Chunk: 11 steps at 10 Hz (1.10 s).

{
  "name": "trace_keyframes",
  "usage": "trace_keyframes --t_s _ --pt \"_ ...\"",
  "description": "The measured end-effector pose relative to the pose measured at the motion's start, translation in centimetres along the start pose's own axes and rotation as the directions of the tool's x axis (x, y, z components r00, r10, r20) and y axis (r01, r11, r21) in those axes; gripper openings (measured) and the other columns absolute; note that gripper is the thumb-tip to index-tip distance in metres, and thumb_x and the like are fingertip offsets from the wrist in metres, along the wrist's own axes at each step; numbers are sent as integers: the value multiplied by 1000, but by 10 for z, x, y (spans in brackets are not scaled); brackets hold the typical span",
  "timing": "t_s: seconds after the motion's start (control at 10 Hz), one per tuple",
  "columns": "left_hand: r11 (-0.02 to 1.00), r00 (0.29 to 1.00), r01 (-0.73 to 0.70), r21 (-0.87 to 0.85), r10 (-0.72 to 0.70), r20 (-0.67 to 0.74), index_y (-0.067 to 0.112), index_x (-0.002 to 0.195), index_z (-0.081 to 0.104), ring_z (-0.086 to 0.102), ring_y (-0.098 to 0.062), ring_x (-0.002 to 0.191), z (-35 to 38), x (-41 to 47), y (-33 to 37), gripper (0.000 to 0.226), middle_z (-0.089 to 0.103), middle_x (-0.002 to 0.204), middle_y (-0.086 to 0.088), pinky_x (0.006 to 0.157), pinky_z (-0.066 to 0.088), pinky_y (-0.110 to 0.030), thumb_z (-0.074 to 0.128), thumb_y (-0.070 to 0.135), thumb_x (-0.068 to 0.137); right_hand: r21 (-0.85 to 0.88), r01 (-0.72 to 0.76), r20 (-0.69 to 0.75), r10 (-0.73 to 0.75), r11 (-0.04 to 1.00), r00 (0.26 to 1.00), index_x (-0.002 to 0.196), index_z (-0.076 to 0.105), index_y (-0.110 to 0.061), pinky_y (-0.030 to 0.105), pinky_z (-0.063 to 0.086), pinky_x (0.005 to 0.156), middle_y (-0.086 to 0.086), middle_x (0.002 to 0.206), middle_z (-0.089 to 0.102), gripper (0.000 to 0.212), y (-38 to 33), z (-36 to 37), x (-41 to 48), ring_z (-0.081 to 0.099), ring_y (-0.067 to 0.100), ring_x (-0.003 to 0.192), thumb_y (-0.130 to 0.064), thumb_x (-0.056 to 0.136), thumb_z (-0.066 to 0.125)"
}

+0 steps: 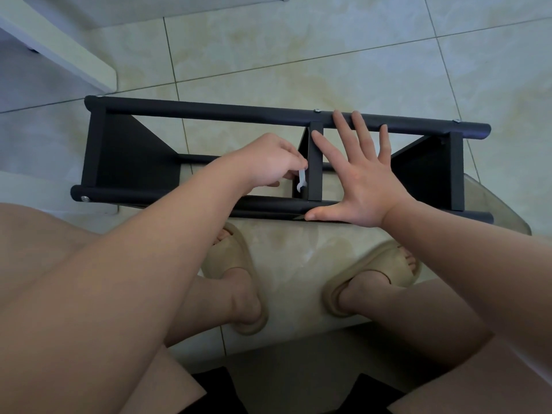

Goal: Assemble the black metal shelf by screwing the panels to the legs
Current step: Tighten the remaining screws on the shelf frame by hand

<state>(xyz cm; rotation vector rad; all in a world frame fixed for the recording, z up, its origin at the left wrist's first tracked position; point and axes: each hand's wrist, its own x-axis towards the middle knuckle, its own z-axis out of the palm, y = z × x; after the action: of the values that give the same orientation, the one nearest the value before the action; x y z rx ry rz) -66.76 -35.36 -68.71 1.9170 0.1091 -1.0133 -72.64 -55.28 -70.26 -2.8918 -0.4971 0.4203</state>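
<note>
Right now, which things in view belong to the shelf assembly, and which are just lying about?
In the job: black shelf, white wrench held in the left hand, right hand pressed flat on the shelf.
Just about: beige slippers, white furniture at the upper left.

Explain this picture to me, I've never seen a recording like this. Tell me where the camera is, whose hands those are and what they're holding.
There is no machine here: one camera sits on a person's head and looks down, so both arms are that person's own. A black metal shelf lies on its side before them, above a tiled floor; it may rest on a clear tabletop, hard to tell. The left hand pinches a small pale wrench beside the middle panel. The right hand holds nothing: it lies flat, fingers spread, across the shelf's legs, likely steadying it. Below are feet in beige sandals.
</note>
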Motion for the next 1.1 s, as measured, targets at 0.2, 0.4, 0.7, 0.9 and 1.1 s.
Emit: trace_keyframes --t_s 0.2,0.4,0.7,0.9,1.1 --pt "980 981 115 -161 -137 -134 23 95 72 71 -9 86 7 0 3 4 75 90 4 82 52 -31 71 24 91 7 0 -6 0 1000 1000 162 2 -34 64 -16 116 8 170 -13 127 0 0 0 -18 35 154 -102 61 37" --pt "932 955 197 -303 -253 -157 25 94 73 69 -7 90 7 -7 11 3 76 85 7 91 48 -38 70 24 93 4 2 -5 -2 1000 1000 162 1 -34 64 -16 116 8 170 -13 127 -1 1 0 -18 34 154 -103 61 34" --pt "894 942 263 -363 -320 -104 24 101 71 69 -7 92 9 -7 16 10 77 82 11 91 48 -38 63 29 97 4 0 -6 0 1000 1000 162 3 -34 65 -15 116 8 170 -12 127 0 1 0 -18 35 154 -102 61 38" --pt "910 947 280 -307 -315 -69 24 96 70 69 -7 91 10 -4 13 10 76 76 13 89 47 -37 62 30 97 12 2 -7 -2 1000 1000 162 3 -33 65 -15 116 9 170 -12 127 -1 1 0 -17 35 154 -102 61 37" --pt "915 943 293 -278 -324 -75 22 100 70 69 -5 86 9 -3 12 10 76 75 12 86 46 -37 61 26 97 3 2 -10 -2 1000 1000 162 4 -33 66 -15 116 9 170 -11 127 0 1 0 -17 36 154 -102 61 36"
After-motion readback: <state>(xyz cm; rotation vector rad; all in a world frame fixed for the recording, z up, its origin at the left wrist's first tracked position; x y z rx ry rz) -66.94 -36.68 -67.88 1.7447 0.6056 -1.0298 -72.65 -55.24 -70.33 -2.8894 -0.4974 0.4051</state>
